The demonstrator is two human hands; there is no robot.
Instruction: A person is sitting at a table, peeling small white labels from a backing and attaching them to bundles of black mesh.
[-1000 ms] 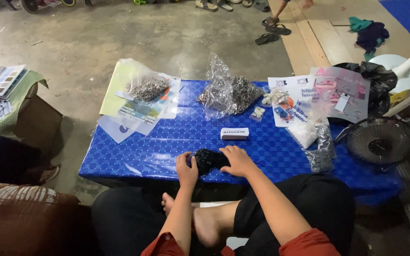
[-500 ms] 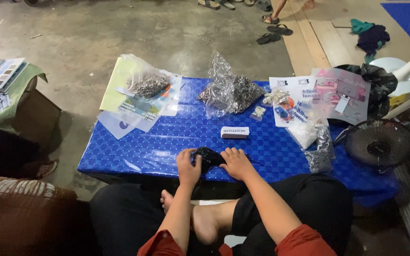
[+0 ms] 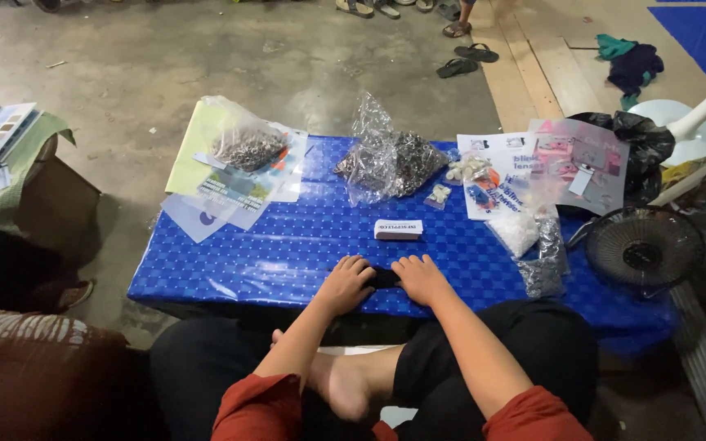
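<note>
- The blue checked tabletop [image 3: 271, 253] carries everything, set low in front of the seated person.
- A clear bag of small dark metal parts [image 3: 390, 163] lies at mid-table, well beyond the hands.
- Left hand [image 3: 345, 284] and right hand [image 3: 420, 278] lie at the near edge, fingers curled down on the small black object [image 3: 384, 278] between them.
- A white box [image 3: 398, 229] sits just beyond.

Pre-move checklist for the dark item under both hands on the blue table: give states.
1. Both hands on the dark item: left hand and right hand flank it: ok.
2. Grip closed: cannot tell; fingers cover it.
3. Item on the blue table, near the front edge: ok.
4. White box apart from the hands: ok.
5. Clear bag of metal parts out of the way: ok.
</note>
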